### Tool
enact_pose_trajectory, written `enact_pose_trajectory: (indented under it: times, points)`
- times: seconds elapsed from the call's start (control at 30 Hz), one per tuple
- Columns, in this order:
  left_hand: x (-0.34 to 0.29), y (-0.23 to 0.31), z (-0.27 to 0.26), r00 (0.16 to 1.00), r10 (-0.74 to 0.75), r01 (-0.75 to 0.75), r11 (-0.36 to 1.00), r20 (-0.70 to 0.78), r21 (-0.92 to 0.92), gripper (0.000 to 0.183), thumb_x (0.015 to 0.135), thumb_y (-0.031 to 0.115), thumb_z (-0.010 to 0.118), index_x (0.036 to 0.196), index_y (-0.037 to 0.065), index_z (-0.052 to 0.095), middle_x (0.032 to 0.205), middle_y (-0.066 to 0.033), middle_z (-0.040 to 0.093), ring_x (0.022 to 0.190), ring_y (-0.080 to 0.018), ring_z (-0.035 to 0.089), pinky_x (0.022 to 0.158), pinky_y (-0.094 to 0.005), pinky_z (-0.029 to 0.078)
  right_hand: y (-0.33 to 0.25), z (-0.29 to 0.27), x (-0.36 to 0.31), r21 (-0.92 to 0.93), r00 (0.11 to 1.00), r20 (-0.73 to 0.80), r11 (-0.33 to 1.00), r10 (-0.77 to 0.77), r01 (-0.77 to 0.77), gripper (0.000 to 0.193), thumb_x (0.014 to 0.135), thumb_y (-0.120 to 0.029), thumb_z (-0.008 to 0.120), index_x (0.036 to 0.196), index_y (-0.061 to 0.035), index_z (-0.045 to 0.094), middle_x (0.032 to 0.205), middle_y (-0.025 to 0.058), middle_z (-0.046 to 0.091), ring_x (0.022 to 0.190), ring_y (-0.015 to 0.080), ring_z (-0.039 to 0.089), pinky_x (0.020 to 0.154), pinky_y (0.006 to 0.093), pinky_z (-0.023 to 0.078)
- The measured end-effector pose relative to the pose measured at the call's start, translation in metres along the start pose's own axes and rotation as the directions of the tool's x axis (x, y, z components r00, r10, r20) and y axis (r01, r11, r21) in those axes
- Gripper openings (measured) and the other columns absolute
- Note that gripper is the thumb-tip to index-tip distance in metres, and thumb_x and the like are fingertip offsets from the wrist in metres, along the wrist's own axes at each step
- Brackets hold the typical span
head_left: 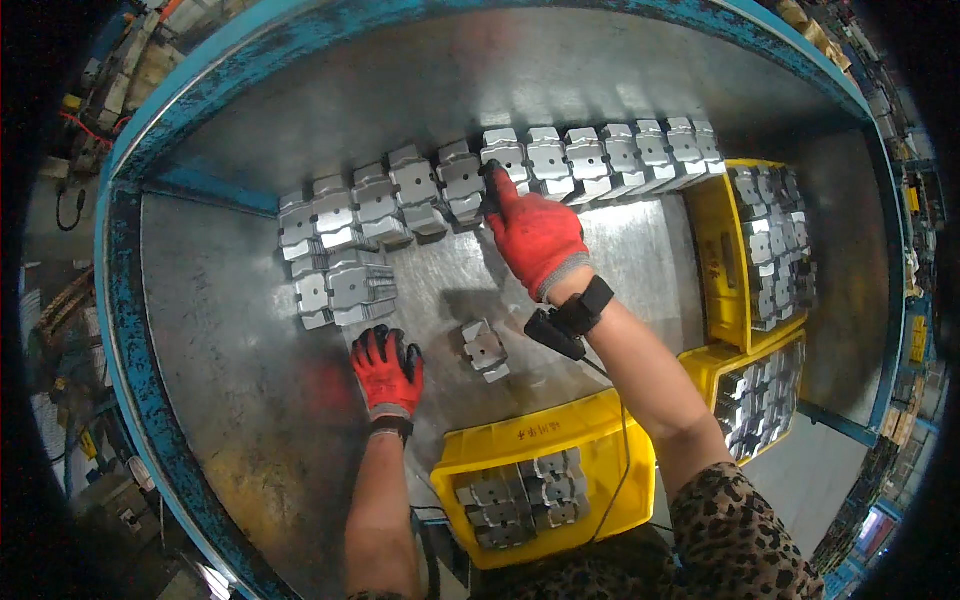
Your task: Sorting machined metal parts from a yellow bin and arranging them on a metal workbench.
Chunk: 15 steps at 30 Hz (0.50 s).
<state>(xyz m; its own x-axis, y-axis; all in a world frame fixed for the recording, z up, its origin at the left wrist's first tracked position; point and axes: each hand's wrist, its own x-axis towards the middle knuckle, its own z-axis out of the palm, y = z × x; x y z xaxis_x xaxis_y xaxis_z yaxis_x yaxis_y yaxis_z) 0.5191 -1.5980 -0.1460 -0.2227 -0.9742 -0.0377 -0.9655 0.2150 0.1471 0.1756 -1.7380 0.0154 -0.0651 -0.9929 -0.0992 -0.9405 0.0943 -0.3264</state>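
My right hand (537,235), in a red glove with black fingertips, reaches to the row of metal parts. Its index finger is stretched out and touches or hovers just over a grey stamped metal bracket (503,150); its other fingers are mostly hidden. My left hand (388,372), gloved alike, lies with fingers apart just below a short stack of brackets (360,285), holding nothing. Between the hands a single bracket (484,348) rests alone on the metal tabletop (440,275). More stacked brackets (375,195) run along the back in a curved line.
A yellow bin (540,432) with brackets stands at the near edge. Two more filled yellow bins, one at the right (730,265) and one below it (705,365), stand close by. A blue-edged metal frame (125,290) encloses the table. A dark cable (626,440) hangs by my right forearm.
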Motion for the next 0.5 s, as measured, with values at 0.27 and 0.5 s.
enact_pose_trajectory:
  times: [0.27,0.5]
  points:
    - [-0.001,-0.004,-0.007,0.997,-0.033,0.034,0.999,0.073,-0.019,0.069,0.101,0.045,0.073,0.156,0.007,0.057,0.171,-0.0261,0.044,0.159,-0.0524,0.036,0.135,-0.0673,0.022,-0.001,0.015,0.012,-0.042,0.996,-0.073,0.998,0.046,-0.049,0.048,0.109,-0.033,0.064,0.148,-0.0038,0.060,0.094,0.0200,0.080,0.091,0.0419,0.079,0.077,0.0556,0.061]
    - [0.000,-0.007,-0.001,0.999,-0.030,0.031,0.999,0.029,-0.038,0.072,0.101,0.048,0.073,0.159,0.008,0.057,0.170,-0.0263,0.044,0.160,-0.0521,0.035,0.134,-0.0668,0.023,0.005,0.012,-0.008,-0.028,0.985,-0.166,0.999,-0.044,0.039,0.070,0.105,-0.035,0.073,0.166,-0.0105,0.050,0.096,0.0164,0.079,0.087,0.0397,0.077,0.077,0.0529,0.059]
